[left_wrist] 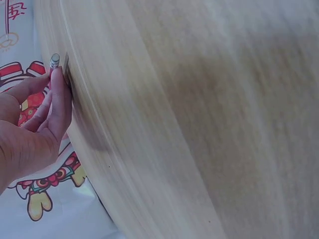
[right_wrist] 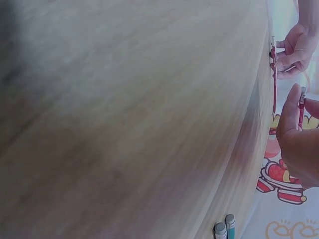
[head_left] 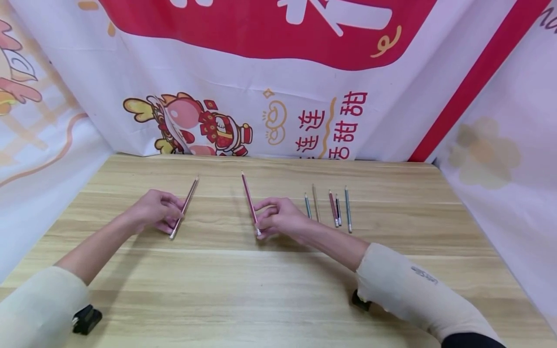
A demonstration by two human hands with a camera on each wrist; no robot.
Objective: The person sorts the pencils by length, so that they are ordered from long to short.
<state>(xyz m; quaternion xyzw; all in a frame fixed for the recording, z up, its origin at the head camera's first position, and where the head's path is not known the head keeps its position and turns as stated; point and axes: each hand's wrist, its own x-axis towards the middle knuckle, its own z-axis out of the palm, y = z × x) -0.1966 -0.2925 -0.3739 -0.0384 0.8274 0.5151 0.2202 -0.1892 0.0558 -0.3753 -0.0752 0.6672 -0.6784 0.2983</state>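
My left hand (head_left: 158, 211) pinches a dark red pencil (head_left: 189, 197) near its lower, white-tipped end; the pencil leans up and to the right. In the left wrist view the pencil's eraser end (left_wrist: 55, 60) stands out between thumb and fingers of the left hand (left_wrist: 40, 119). My right hand (head_left: 280, 217) grips another red pencil (head_left: 249, 195) near its eraser end, its point away from me and slightly left. The right wrist view shows the right hand (right_wrist: 299, 144) around this pencil (right_wrist: 301, 109), with the left hand (right_wrist: 294, 52) and its pencil (right_wrist: 274, 84) beyond.
Right of my right hand, several pencils lie roughly side by side on the wooden table (head_left: 261, 295), among them a blue one (head_left: 348, 210), a red one (head_left: 333, 208) and a tan one (head_left: 315, 203). Printed cloth (head_left: 243, 72) hangs behind the table and at both sides.
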